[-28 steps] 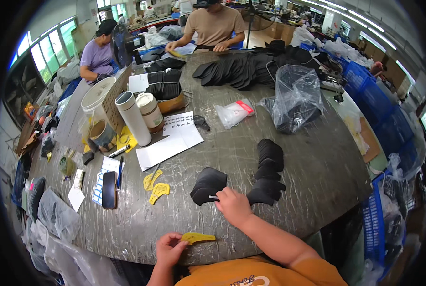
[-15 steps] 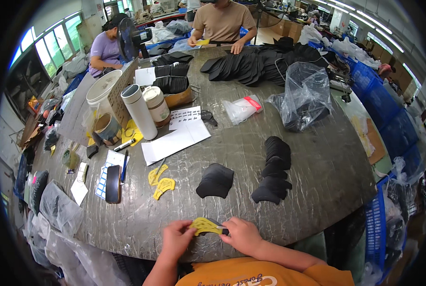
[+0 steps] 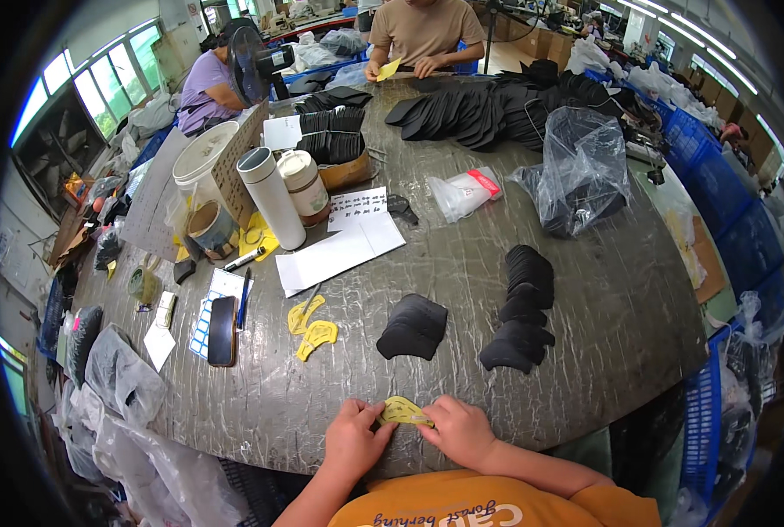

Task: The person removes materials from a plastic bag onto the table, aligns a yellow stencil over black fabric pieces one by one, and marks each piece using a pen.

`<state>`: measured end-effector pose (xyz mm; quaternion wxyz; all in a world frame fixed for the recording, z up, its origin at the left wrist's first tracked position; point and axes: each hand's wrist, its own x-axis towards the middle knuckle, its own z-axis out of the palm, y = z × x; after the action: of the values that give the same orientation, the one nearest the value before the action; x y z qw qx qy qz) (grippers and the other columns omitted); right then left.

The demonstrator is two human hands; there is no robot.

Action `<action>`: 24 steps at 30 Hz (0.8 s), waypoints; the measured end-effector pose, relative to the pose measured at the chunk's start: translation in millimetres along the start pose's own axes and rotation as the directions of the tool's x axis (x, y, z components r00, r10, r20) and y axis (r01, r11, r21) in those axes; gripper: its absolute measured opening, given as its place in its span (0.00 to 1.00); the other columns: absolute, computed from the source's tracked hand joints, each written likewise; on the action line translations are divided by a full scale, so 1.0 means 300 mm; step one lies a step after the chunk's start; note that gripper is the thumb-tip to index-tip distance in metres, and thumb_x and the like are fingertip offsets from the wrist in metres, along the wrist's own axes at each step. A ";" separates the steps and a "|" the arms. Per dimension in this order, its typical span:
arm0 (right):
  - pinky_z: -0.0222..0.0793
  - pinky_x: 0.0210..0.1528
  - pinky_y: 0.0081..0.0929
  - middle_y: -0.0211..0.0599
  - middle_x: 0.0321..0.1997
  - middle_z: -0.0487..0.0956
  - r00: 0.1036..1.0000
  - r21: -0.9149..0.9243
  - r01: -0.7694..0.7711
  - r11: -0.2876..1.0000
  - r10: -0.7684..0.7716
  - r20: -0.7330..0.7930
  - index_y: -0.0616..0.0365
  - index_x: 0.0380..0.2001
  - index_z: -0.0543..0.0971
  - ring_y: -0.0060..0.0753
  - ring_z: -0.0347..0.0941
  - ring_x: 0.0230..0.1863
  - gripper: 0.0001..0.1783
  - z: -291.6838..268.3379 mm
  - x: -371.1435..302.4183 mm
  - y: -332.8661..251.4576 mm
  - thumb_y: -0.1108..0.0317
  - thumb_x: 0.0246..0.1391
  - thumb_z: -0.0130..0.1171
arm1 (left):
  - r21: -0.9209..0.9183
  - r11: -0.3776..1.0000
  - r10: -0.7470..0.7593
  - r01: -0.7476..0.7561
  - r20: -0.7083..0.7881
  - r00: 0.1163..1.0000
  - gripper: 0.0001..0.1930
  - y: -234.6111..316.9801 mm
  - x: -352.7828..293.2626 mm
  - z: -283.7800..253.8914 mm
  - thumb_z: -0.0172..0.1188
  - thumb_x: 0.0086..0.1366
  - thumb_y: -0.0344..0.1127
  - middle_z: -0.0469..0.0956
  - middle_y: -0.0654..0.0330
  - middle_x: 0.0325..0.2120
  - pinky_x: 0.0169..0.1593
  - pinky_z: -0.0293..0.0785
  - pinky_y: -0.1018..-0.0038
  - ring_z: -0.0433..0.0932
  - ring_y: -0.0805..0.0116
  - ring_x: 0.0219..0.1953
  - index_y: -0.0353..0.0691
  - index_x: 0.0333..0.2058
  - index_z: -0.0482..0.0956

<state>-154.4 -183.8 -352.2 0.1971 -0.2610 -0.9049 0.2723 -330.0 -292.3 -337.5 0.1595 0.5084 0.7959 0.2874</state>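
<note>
Near the table's front edge, a curved yellow template with slots cut in it is held between my two hands. My left hand pinches its left end between thumb and fingers. My right hand is closed at its right end; a thin pale thing shows by those fingertips, too small to make out. Beyond my hands lies a fanned stack of black curved pieces. To its right stretches a longer row of black pieces. Left of the stack lie two more yellow templates.
On the left are a phone, a blue pen, white paper, a white flask and a jar. A clear plastic bag stands at right. Across the table, a person holds a yellow piece beside a black heap.
The view has shifted, so the table appears farther right. My fingers have moved on the template, and the black piece seen under it before is now mostly hidden. The person opposite has raised the yellow piece.
</note>
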 end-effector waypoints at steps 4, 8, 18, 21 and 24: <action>0.75 0.31 0.35 0.34 0.33 0.75 1.000 -0.022 -0.008 1.000 0.009 0.003 0.54 0.33 0.79 0.39 0.77 0.31 0.12 0.002 -0.001 0.004 0.62 0.47 0.68 | 0.025 1.000 0.013 -0.013 -0.016 1.000 0.18 0.008 0.001 -0.005 0.73 0.50 0.38 0.76 0.57 0.32 0.33 0.77 0.66 0.80 0.58 0.30 0.42 0.41 0.85; 0.74 0.32 0.36 0.34 0.33 0.75 0.999 -0.012 -0.011 1.000 0.012 0.038 0.55 0.32 0.80 0.40 0.77 0.32 0.11 -0.029 0.019 0.000 0.62 0.48 0.68 | 0.040 0.998 0.054 -0.052 -0.046 0.997 0.18 0.006 0.003 -0.006 0.74 0.49 0.38 0.76 0.57 0.32 0.29 0.75 0.69 0.77 0.61 0.25 0.40 0.40 0.85; 0.70 0.38 0.40 0.45 0.33 0.74 0.998 0.350 -0.039 0.936 0.057 -0.040 0.63 0.32 0.76 0.53 0.73 0.33 0.08 -0.091 0.116 0.008 0.68 0.59 0.58 | 0.082 0.994 0.075 -0.071 -0.047 0.996 0.17 0.008 0.000 -0.010 0.73 0.50 0.40 0.77 0.59 0.33 0.33 0.76 0.66 0.79 0.59 0.32 0.42 0.39 0.85; 0.71 0.37 0.38 0.46 0.32 0.76 0.989 0.525 -0.148 0.838 0.134 0.066 0.63 0.34 0.75 0.51 0.75 0.33 0.08 -0.077 0.112 0.015 0.69 0.60 0.57 | 0.082 0.994 0.083 -0.079 -0.045 0.996 0.18 0.008 0.001 -0.006 0.73 0.50 0.40 0.77 0.59 0.33 0.34 0.76 0.66 0.79 0.59 0.33 0.42 0.39 0.85; 0.73 0.35 0.31 0.45 0.33 0.78 0.983 0.563 -0.182 0.806 0.157 0.094 0.65 0.35 0.75 0.43 0.79 0.34 0.06 -0.052 0.109 0.022 0.72 0.61 0.56 | 0.078 0.995 0.072 -0.069 -0.040 0.997 0.17 0.011 0.002 -0.009 0.73 0.50 0.40 0.77 0.59 0.33 0.33 0.76 0.67 0.79 0.60 0.33 0.43 0.39 0.85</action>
<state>-169.9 -154.0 -337.2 0.2214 -0.2643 -0.7595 0.5517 -329.5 -291.7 -333.3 0.1126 0.5357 0.7910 0.2732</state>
